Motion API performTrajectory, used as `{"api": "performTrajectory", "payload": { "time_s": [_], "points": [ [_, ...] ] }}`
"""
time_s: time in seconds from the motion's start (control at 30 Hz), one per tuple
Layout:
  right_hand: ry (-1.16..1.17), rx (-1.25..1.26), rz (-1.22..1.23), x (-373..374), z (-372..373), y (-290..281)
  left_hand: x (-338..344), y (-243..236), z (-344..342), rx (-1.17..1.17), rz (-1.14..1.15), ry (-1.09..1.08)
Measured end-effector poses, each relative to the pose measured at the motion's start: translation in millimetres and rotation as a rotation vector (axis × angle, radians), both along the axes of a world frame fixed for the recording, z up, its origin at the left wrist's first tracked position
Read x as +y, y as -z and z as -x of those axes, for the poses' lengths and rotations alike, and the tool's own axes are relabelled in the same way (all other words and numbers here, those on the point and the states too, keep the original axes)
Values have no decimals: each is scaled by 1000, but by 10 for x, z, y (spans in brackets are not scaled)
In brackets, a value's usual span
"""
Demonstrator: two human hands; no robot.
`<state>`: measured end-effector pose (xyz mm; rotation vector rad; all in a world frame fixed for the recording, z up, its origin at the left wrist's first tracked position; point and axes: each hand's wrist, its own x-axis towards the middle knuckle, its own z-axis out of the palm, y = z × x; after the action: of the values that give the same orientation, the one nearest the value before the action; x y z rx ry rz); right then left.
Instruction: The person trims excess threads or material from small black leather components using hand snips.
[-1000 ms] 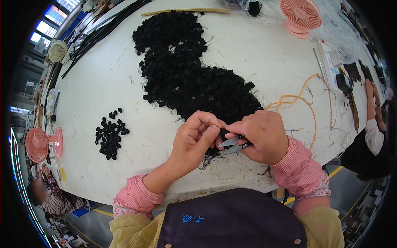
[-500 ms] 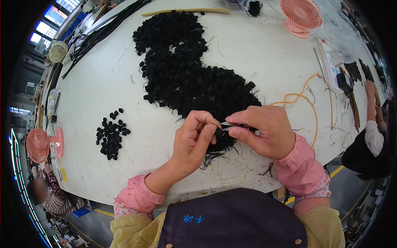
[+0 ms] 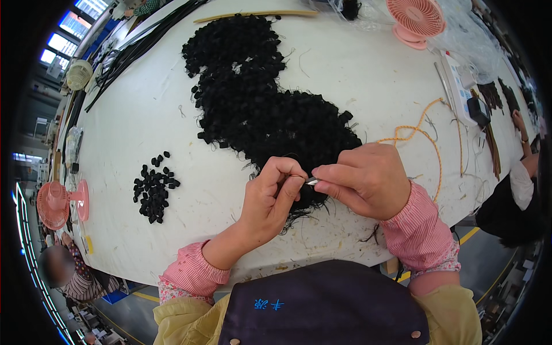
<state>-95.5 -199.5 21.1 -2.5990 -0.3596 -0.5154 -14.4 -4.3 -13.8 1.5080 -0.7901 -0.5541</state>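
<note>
My left hand pinches something small and dark, largely hidden by the fingers, with a thread at the fingertips. My right hand is closed on metal snips, whose short silver tip shows between thumb and forefinger, right beside the left fingertips. Both hands are over the lower end of a long, dense heap of small black fabric pieces with loose threads trailing from it. A separate small pile of black pieces lies to the left of my hands.
Pink fans, a power strip, orange cord, plastic bags and long black strips lie around the white table. Co-workers sit at either side.
My right hand has turned and shifted slightly up and rightward, so the snips' blades, plainly visible earlier, are now mostly covered by the fingers. The co-worker's arm at right has moved.
</note>
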Motion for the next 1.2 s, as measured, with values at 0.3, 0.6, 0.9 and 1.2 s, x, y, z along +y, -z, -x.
{"api": "performTrajectory", "payload": {
  "time_s": [0.3, 0.6, 0.9, 1.2],
  "points": [
    [-28, 91, -217, 18, -26, 54, 2, 13, 3, 2, 6, -19],
    [-56, 270, -404, 31, -30, 45, -10, 28, -4, 105, 91, -5],
    [33, 302, -645, 131, 4, 23, -30, -13, 11, 194, 106, -41],
    [-36, 307, -1061, 168, 14, 109, -34, -49, 15, 479, 185, 62]
  ]
}}
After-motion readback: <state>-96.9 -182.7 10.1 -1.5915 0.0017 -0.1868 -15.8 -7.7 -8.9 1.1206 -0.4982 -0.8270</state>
